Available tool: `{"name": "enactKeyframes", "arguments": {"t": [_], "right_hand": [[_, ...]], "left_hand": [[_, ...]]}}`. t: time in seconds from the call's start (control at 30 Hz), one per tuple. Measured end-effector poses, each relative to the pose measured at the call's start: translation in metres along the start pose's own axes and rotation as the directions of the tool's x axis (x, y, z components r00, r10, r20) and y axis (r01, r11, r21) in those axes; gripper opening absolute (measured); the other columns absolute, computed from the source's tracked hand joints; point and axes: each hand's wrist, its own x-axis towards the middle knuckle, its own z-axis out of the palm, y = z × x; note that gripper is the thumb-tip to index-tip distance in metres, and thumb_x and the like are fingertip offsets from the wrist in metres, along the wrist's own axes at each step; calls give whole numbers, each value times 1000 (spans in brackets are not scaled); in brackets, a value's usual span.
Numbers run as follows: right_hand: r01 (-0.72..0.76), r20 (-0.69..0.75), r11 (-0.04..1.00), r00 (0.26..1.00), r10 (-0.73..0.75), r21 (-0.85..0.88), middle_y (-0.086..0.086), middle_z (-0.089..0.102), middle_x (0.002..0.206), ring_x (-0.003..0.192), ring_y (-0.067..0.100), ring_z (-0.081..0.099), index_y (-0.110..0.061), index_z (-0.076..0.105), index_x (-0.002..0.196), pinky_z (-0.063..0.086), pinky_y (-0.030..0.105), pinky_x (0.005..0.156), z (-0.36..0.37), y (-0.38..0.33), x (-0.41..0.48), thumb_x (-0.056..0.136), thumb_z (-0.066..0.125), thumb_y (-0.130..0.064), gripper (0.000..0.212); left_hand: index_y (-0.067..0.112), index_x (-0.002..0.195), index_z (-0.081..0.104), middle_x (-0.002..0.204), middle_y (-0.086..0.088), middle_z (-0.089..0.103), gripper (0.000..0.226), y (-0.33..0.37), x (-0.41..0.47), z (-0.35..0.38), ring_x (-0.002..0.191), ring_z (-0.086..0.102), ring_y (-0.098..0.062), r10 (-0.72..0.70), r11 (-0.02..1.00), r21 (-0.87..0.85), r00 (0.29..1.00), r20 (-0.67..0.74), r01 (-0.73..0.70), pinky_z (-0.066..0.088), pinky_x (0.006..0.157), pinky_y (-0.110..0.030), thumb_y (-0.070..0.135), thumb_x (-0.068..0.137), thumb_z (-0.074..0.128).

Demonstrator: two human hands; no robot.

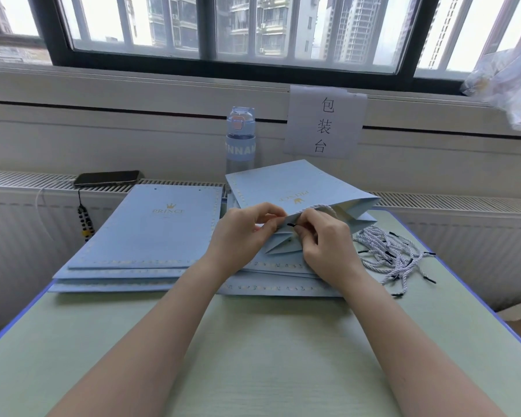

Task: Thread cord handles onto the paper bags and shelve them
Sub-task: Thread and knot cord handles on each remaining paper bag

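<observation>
We see left grip (244, 233) pinching the light-blue paper bag (283, 188) rim, right grip (325, 239) pinching the white twisted cord (294, 226) by its black tip. Paper likely creases; cord limp.

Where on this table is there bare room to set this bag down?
Crowded far half: flat bags left, a second stack under the open bag, loose cords right. The near half of the table, in front of those, is bare beside the arms.

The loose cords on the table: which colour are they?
Cords are white with black tips; head view.
</observation>
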Motion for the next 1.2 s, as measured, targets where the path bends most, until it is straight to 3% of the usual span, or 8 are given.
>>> {"name": "enactKeyframes", "arguments": {"t": [0.4,0.6,0.67,0.83,0.93,1.0,1.1,1.2], "right_hand": [[41,-12,998,999,-40,55,-3,48,68,66,8,38,-6,50,71,33,10,63,-7,5,3,79,57,5,15],[19,-9,995,1000,-18,96,-2,61,74,73,5,50,-6,65,81,38,6,68,-10,2,0,80,70,-1,7],[12,2,992,1000,-12,123,-2,65,76,72,8,55,-9,68,86,45,13,69,-8,0,0,76,76,-6,13],[35,-95,966,995,-11,255,-2,60,60,58,17,56,-14,63,80,48,18,54,-18,-12,-2,79,73,-18,11],[111,-265,985,961,-74,129,-7,54,62,55,16,50,-11,63,79,39,9,51,-20,-14,1,83,65,-17,8],[72,-284,997,956,-68,2,-7,55,73,49,8,42,-11,67,90,39,13,55,-19,-7,4,85,62,-22,13],[-32,-154,997,988,20,-76,-3,58,84,56,11,48,-13,73,97,50,33,58,-19,3,4,86,66,-25,18],[-44,-42,993,998,39,-112,-3,59,83,61,16,51,-12,73,87,47,35,61,-19,6,4,87,66,-22,11]], "left_hand": [[8,99,72,85,5,71,16,0,2,-8,84,67,-4,45,999,-2,997,-56,-45,54,83,-28,3,89,62],[14,91,74,83,7,71,14,-2,5,-19,80,67,0,3,998,-60,999,-34,-5,51,81,-15,3,85,68],[19,86,73,82,8,71,16,-1,5,-21,79,67,-1,19,998,-61,999,-27,-20,50,81,-14,4,83,70],[18,86,75,82,10,72,10,2,6,-30,81,67,-1,46,999,-15,998,-45,-47,51,82,-16,9,81,73],[18,85,76,81,13,72,9,2,5,-34,81,67,3,111,993,51,989,-102,-106,49,80,-13,10,81,73],[16,85,76,82,11,73,7,0,4,-38,83,68,1,152,985,107,979,-135,-138,53,82,-19,11,81,74],[17,83,77,79,12,73,6,-3,2,-38,79,67,1,204,969,166,971,-125,-183,54,77,-23,19,79,73],[20,81,77,77,16,70,8,-5,1,-35,75,67,3,230,958,195,968,-97,-208,53,73,-19,22,78,70]]}}
